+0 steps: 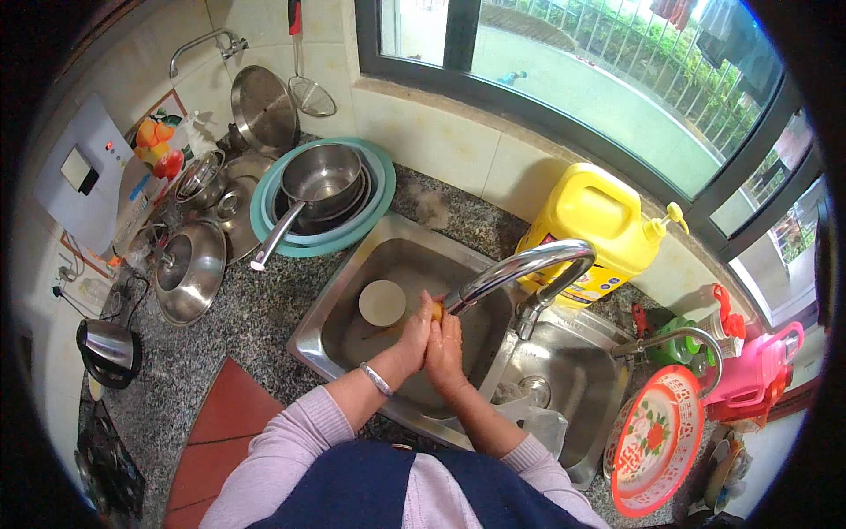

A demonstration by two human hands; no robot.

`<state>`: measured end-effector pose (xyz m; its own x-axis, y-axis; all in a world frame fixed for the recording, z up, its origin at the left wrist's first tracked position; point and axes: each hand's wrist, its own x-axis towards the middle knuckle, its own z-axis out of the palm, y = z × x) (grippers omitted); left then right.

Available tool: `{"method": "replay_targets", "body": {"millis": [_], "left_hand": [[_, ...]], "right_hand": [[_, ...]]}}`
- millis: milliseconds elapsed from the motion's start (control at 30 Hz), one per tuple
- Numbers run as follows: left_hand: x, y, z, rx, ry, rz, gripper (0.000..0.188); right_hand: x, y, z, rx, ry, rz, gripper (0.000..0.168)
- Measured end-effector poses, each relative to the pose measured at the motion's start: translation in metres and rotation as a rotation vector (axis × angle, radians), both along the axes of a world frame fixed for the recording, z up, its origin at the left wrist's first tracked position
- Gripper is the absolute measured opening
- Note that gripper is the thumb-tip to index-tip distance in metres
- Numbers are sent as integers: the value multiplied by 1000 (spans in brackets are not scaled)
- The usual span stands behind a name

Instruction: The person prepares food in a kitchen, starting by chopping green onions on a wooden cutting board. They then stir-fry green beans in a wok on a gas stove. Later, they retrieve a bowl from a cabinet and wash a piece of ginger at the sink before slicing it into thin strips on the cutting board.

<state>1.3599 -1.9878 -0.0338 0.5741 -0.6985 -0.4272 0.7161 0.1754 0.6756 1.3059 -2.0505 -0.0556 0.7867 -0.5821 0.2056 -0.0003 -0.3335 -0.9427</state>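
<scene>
Under the end of a curved chrome faucet (522, 264), my left hand (416, 330) and my right hand (446, 347) are pressed together over the left basin of a stainless steel double sink (330, 337). Between the fingertips shows a small yellow-orange object (437, 311); what it is and which hand grips it I cannot tell. A metal bracelet (376, 379) circles my left wrist. A round pale bowl or cup (382, 303) sits in the same basin, left of my hands. Clear plastic bags (542, 423) lie over the right basin's near edge.
Behind the sink stands a yellow pump jug (588, 218). Nested basins (386, 178) hold a steel saucepan (320, 175) at the back left, beside a metal lid (192, 271). An electric kettle (109, 350) is far left. A red patterned tray (661, 436) leans right of the sink.
</scene>
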Motion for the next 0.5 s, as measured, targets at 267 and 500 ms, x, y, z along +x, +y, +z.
{"method": "replay_targets", "body": {"millis": [267, 500], "left_hand": [[-36, -7, 41, 102, -408, -78, 49], [-15, -5, 26, 27, 141, 124, 41]], "right_hand": [[-11, -30, 70, 894, 152, 7, 53], [-30, -17, 31, -216, 179, 151, 39]]}}
